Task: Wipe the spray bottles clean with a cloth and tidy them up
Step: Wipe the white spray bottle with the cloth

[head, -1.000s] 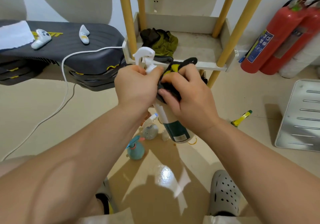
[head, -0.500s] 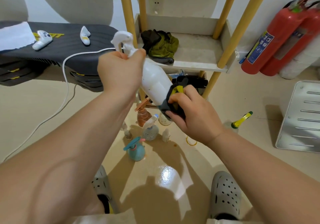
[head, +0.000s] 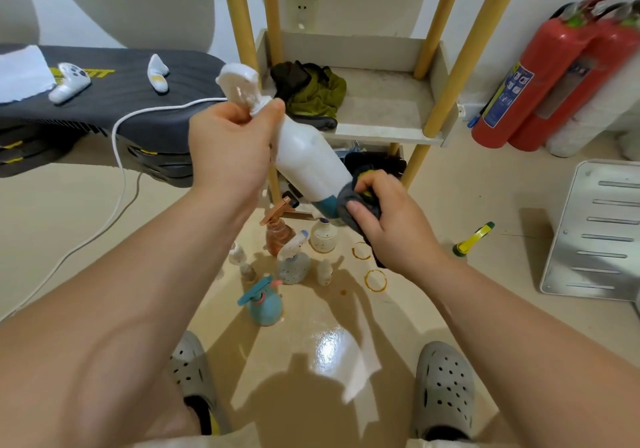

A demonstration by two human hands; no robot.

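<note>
My left hand (head: 228,146) grips the neck of a white spray bottle (head: 304,162) with a teal base, held tilted with its white trigger head up to the left. My right hand (head: 388,219) holds a dark grey and yellow cloth (head: 356,202) wrapped round the bottle's lower end. On the floor below stand several small spray bottles: a copper-coloured one (head: 278,231), a speckled one (head: 294,264), a teal one (head: 265,304) and small white ones (head: 323,236).
A low shelf (head: 384,101) on yellow poles holds a green cloth (head: 311,93). A dark bench (head: 104,101) with white controllers and a white cable is at left. Red fire extinguishers (head: 540,84) and a metal panel (head: 599,233) are at right. A yellow-headed bottle (head: 472,240) lies on the floor.
The bottle tipped from upright to slanted, its head swinging up and left with my left hand. My right hand slid the cloth down the body to the teal base.
</note>
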